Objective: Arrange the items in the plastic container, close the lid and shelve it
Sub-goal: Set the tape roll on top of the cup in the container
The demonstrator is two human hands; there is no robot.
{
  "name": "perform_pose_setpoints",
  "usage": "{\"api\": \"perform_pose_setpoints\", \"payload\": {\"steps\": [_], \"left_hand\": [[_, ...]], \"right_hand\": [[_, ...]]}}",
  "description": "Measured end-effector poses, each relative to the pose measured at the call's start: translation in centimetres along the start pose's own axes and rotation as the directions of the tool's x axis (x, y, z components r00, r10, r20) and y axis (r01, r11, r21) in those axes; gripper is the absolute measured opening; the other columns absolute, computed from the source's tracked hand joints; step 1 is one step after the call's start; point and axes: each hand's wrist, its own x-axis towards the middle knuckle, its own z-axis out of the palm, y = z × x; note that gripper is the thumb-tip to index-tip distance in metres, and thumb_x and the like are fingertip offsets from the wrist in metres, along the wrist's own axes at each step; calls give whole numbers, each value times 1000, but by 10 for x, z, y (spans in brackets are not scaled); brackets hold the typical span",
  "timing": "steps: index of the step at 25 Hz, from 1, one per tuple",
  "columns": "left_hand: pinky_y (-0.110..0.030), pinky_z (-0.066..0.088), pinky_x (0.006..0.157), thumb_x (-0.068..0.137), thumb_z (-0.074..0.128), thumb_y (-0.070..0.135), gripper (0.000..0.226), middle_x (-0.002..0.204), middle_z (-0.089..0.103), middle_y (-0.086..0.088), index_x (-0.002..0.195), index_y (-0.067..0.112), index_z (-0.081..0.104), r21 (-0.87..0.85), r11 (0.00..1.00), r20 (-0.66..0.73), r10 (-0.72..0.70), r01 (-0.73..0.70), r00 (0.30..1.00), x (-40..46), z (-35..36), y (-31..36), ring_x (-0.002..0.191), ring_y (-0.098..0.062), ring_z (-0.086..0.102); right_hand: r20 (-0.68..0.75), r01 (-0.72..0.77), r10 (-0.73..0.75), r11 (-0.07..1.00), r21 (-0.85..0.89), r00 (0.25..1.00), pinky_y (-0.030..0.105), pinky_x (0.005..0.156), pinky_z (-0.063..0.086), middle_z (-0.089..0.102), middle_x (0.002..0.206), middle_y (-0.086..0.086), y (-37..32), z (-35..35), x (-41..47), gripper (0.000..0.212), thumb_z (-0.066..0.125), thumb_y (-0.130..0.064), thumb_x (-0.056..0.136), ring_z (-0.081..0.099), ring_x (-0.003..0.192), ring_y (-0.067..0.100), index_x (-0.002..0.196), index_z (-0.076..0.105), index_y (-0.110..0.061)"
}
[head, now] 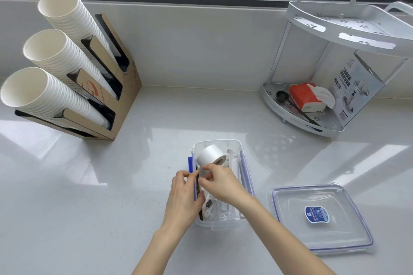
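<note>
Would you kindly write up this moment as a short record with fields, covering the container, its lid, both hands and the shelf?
container: clear plastic container on the white counter, open, with small items inside
roll: white tape roll at the far end of the container
lid: lid off, flat on the counter to the right of the container
left hand: left hand at the container's left edge, fingers pinching something inside
right hand: right hand over the container, fingertips just below the roll
shelf: two-tier rack at back right; lower tier holds a tissue pack
task stage: still arranging; lid not yet on

The clear plastic container (247,164) stands open, holding a white tape roll (210,155) and small packets. Its blue-edged lid (321,216) lies flat just right of it.
</note>
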Motion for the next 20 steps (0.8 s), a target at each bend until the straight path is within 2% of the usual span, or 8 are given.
{"api": "perform_pose_setpoints", "payload": {"steps": [4, 8, 11, 14, 16, 18, 20], "left_hand": [[-15, 32, 78, 86, 51, 20, 50, 122, 40, -3, 134, 21, 37, 12, 1000, -12, 13, -13, 1000, 0, 1, -1, 115, -17, 37], [-16, 32, 81, 87, 51, 21, 50, 123, 39, -3, 134, 21, 37, 7, 1000, -18, 7, -7, 1000, 0, 0, -1, 118, -16, 36], [-20, 36, 84, 87, 51, 23, 49, 124, 38, -3, 134, 22, 38, 18, 1000, -12, 1, -1, 1000, 0, -1, 0, 119, -16, 37], [-22, 37, 88, 86, 55, 26, 47, 123, 39, -3, 131, 22, 42, 15, 1000, -19, 4, -3, 1000, -2, -4, 1, 117, -17, 38], [-22, 35, 91, 84, 58, 30, 46, 123, 41, -3, 127, 22, 47, 12, 999, -29, 37, -37, 999, 0, -6, 2, 116, -17, 38], [-19, 30, 93, 79, 60, 41, 50, 125, 43, -1, 125, 22, 50, 4, 996, -3, 87, -87, 996, 2, -7, 5, 116, -16, 37], [-17, 24, 94, 71, 54, 57, 67, 128, 46, 2, 127, 22, 48, -14, 992, 37, 127, -127, 991, 3, -7, 11, 121, -14, 36]], "right_hand": [[-45, 23, -24, 1000, -14, 999, 25, 92, 43, 63, 121, 7, 11, -16, -6, 38, 49, -21, 88, 58, 111, 18, 126, 51, -13], [58, 8, 0, 989, -144, 998, 29, 95, 45, 61, 122, 3, 26, -20, -16, 39, 57, -23, 84, 56, 113, 17, 122, 53, -17], [69, 1, 15, 975, -221, 997, 33, 95, 49, 66, 116, 3, 34, -16, -17, 28, 54, -14, 84, 59, 110, 18, 111, 61, -16], [40, -19, 27, 982, -189, 999, 35, 94, 50, 69, 110, 3, 35, -16, -16, 26, 52, -11, 82, 61, 106, 16, 105, 65, -17], [8, -16, 17, 991, -136, 1000, 29, 91, 50, 69, 104, 2, 34, -20, -16, 25, 54, -11, 82, 61, 102, 13, 104, 65, -16], [-37, 20, -21, 999, -41, 999, 11, 78, 46, 65, 91, -2, 30, -27, -16, 23, 56, -10, 82, 60, 88, 6, 102, 66, -14], [-73, 68, -64, 996, 54, 995, -3, 64, 40, 61, 83, -7, 24, -33, -15, 22, 58, -7, 80, 57, 72, -10, 99, 67, -13]]}}
